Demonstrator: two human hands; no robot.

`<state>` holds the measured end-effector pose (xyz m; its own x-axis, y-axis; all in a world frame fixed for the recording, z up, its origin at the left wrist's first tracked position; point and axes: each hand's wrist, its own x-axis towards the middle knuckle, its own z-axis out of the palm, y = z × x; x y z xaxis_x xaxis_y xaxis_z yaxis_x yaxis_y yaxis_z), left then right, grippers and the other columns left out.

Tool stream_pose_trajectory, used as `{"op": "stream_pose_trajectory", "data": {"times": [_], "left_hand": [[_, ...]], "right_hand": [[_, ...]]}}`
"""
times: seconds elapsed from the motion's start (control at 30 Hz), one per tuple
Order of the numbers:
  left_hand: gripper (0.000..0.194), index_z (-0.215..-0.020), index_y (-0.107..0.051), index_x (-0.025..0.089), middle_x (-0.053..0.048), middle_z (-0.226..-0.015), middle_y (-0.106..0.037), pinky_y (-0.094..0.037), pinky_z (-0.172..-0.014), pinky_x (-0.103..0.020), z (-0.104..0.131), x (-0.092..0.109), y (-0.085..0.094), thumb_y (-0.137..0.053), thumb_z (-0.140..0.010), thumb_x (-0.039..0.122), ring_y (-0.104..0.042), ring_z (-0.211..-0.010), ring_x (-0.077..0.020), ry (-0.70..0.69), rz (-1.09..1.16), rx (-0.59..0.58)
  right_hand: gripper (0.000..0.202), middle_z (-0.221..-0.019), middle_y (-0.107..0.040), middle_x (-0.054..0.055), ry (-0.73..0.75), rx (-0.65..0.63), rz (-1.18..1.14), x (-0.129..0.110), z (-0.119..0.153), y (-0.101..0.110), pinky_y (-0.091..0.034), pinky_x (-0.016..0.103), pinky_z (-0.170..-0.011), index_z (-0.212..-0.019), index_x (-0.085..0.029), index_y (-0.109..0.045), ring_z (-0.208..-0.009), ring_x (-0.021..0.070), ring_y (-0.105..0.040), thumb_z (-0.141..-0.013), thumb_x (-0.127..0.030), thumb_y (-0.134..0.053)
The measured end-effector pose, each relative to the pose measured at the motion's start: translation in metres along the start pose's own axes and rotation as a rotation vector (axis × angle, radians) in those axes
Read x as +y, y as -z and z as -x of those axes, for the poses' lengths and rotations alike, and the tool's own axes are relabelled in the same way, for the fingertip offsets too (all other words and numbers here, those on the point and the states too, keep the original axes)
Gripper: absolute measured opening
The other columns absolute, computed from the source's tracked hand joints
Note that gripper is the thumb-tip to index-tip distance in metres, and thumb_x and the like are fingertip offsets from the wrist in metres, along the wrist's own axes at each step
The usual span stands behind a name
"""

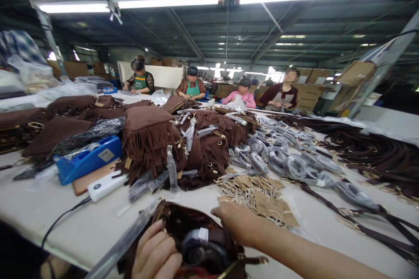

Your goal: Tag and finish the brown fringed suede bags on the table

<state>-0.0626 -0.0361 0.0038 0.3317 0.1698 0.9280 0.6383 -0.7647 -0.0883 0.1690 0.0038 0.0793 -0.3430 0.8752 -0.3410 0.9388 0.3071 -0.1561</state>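
A brown handbag (183, 213) lies unzipped on the table right in front of me, its mouth facing up. Inside it sits a plastic-wrapped coiled strap (204, 248) with a white label. My left hand (157, 250) is closed on the bag's near-left rim, beside the zipper. Over the bag's right side reaches my right hand (237, 220), its fingers curled at the near edge of a pile of brown paper tags (262, 198) with white strings. Its fingertips are partly hidden, so I cannot make out what they hold.
Fringed brown bags (147, 126) are stacked ahead. A blue tape dispenser (88, 159) and a white corded device (108, 186) lie left. Wrapped coiled straps (291, 161) and dark loose straps (376, 148) cover the right. Several people (193, 85) work across the table.
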Motion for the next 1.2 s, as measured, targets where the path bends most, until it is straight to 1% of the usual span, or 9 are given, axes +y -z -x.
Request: {"op": "stream_pose_trajectory", "data": {"times": [0.17, 0.27, 0.43, 0.57, 0.67, 0.8, 0.9, 1.0, 1.2], "left_hand": [[0.004, -0.094, -0.059, 0.024, 0.000, -0.084, -0.072, -0.056, -0.096, -0.043, 0.018, 0.004, -0.001, -0.056, -0.094, 0.026, -0.069, -0.084, -0.0166, 0.150, -0.002, 0.007], [0.005, -0.094, -0.059, 0.025, 0.000, -0.085, -0.071, -0.055, -0.097, -0.043, 0.016, 0.007, -0.008, -0.055, -0.095, 0.028, -0.068, -0.085, -0.0163, 0.146, -0.014, 0.036], [0.014, -0.090, -0.059, 0.023, 0.003, -0.078, -0.069, -0.047, -0.107, -0.035, -0.008, 0.003, -0.014, -0.051, -0.093, 0.012, -0.067, -0.081, -0.0115, -0.001, -0.009, 0.045], [0.017, -0.099, -0.060, 0.020, 0.000, -0.078, -0.069, -0.042, -0.111, -0.040, -0.030, -0.005, -0.006, -0.045, -0.091, 0.017, -0.067, -0.075, -0.0139, -0.009, 0.126, -0.292], [0.040, -0.125, -0.051, 0.012, -0.010, -0.099, -0.071, -0.052, -0.099, -0.035, -0.043, -0.013, -0.005, -0.047, -0.088, 0.027, -0.068, -0.092, -0.0203, 0.168, 0.164, -0.591], [0.030, -0.114, -0.058, 0.015, -0.013, -0.114, -0.065, -0.055, -0.085, -0.034, -0.062, -0.019, -0.028, -0.036, -0.094, 0.019, -0.066, -0.101, -0.0225, 0.567, 0.044, -0.930], [0.028, -0.110, -0.060, 0.014, -0.014, -0.106, -0.066, -0.053, -0.086, -0.042, -0.075, -0.019, -0.053, -0.039, -0.092, 0.015, -0.066, -0.096, -0.0270, 0.649, -0.035, -1.154], [0.032, -0.110, -0.063, 0.017, -0.011, -0.103, -0.067, -0.052, -0.085, -0.037, -0.080, -0.019, -0.062, -0.040, -0.089, 0.011, -0.067, -0.095, -0.0247, 0.658, 0.010, -1.171], [0.046, -0.098, -0.074, 0.029, -0.002, -0.095, -0.073, -0.050, -0.084, -0.027, -0.070, -0.028, -0.055, -0.047, -0.075, 0.000, -0.067, -0.095, -0.0192, 0.487, 0.398, -1.239]], "right_hand": [[0.041, -0.109, -0.071, 0.021, 0.028, 0.038, -0.195, -0.017, -0.014, -0.016, -0.047, 0.029, -0.074, -0.123, -0.008, -0.055, -0.101, 0.0277, -0.069, -0.082, -0.009, -0.054], [0.031, -0.105, -0.073, 0.019, 0.048, 0.008, -0.202, -0.016, -0.022, -0.021, -0.046, 0.027, -0.069, -0.108, -0.010, -0.065, -0.097, 0.0261, -0.070, -0.081, -0.009, -0.052], [0.024, -0.098, -0.075, 0.016, 0.060, 0.114, 0.026, 0.003, -0.022, 0.021, -0.046, 0.029, -0.071, -0.096, -0.014, -0.070, -0.096, 0.0272, -0.071, -0.086, -0.010, -0.049], [0.026, -0.096, -0.075, 0.019, 0.003, 0.161, 0.256, 0.006, -0.031, 0.050, -0.051, 0.033, -0.069, -0.099, -0.012, -0.069, -0.091, 0.0303, -0.072, -0.089, -0.006, -0.046], [0.027, -0.100, -0.074, 0.020, -0.008, 0.181, 0.281, 0.006, -0.051, 0.042, -0.053, 0.034, -0.070, -0.108, -0.012, -0.064, -0.093, 0.0309, -0.072, -0.091, -0.005, -0.045], [0.024, -0.096, -0.075, 0.018, 0.000, 0.206, 0.307, 0.006, -0.070, 0.019, -0.054, 0.034, -0.068, -0.108, -0.013, -0.060, -0.089, 0.0310, -0.074, -0.094, -0.006, -0.041], [0.023, -0.097, -0.075, 0.018, 0.003, 0.229, 0.316, 0.010, -0.070, 0.012, -0.052, 0.032, -0.068, -0.107, -0.015, -0.057, -0.088, 0.0295, -0.074, -0.095, -0.006, -0.040], [0.024, -0.095, -0.075, 0.016, -0.016, 0.251, 0.302, 0.020, -0.066, 0.012, -0.048, 0.028, -0.066, -0.108, -0.017, -0.055, -0.085, 0.0268, -0.074, -0.094, -0.005, -0.040], [0.021, -0.090, -0.077, 0.008, 0.023, 0.250, 0.212, 0.035, -0.070, 0.007, -0.039, 0.025, -0.062, -0.110, -0.022, -0.059, -0.087, 0.0241, -0.073, -0.090, -0.018, -0.055]]}}
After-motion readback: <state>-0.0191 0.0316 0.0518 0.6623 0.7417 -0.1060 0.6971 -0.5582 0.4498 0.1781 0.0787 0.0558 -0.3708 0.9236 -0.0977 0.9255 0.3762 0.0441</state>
